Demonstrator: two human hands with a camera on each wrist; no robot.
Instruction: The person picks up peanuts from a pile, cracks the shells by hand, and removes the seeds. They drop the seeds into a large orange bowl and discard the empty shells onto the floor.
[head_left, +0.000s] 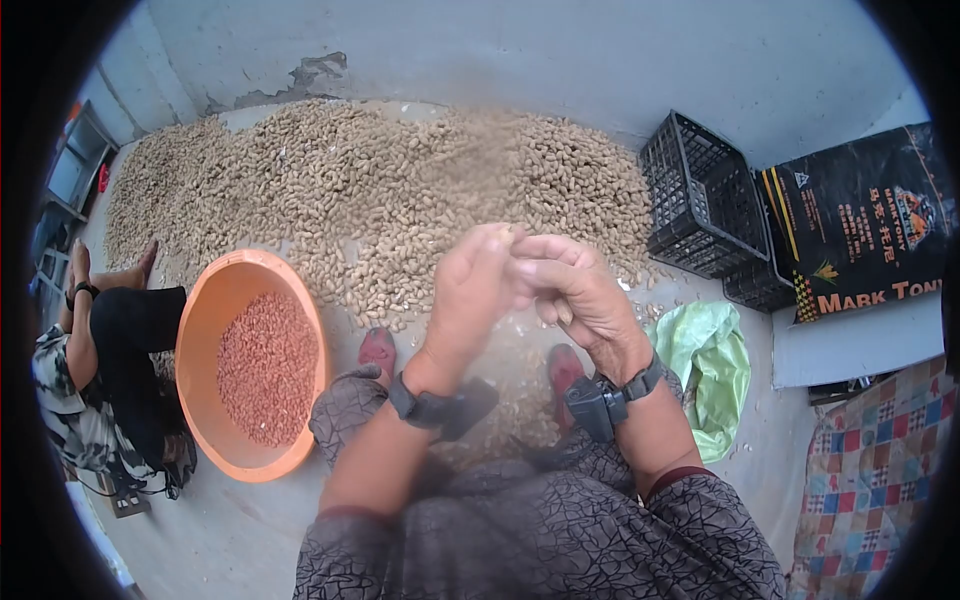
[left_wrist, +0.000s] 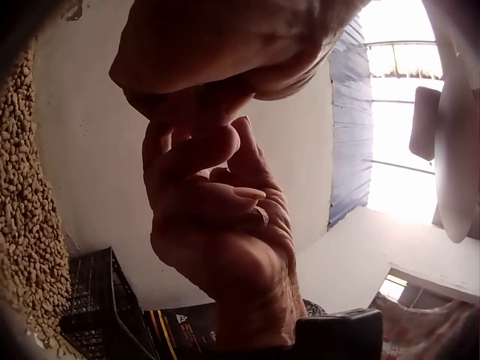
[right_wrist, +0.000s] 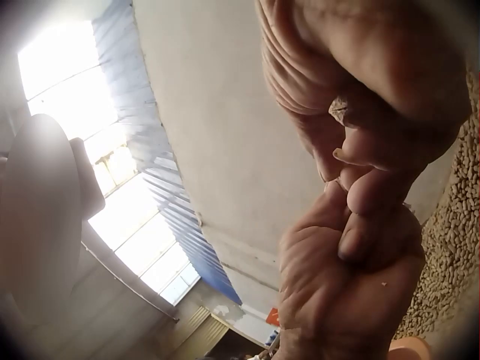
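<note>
In front of the person's lap, the left hand [head_left: 470, 285] and right hand [head_left: 585, 290] meet at their fingertips. The right hand's curled fingers hold a peanut pod [right_wrist: 340, 111], its wrinkled, pale end showing in the right wrist view. The left hand [right_wrist: 352, 277] has bent fingers pressed up against the right fingertips; what lies between the fingertips is hidden, so I cannot tell what the left hand holds. Behind the hands spreads a large heap of unshelled peanuts [head_left: 350, 200]. An orange basin [head_left: 190, 350] of shelled, reddish peanuts [head_left: 265, 370] stands to the left.
Black plastic crates [head_left: 705, 200] stand against the wall at the right, beside a black printed sack [head_left: 860, 220]. A green plastic bag [head_left: 705, 370] lies by the right knee. Another person's leg [head_left: 130, 325] is beyond the basin. Loose shells [head_left: 510, 400] litter the floor between the feet.
</note>
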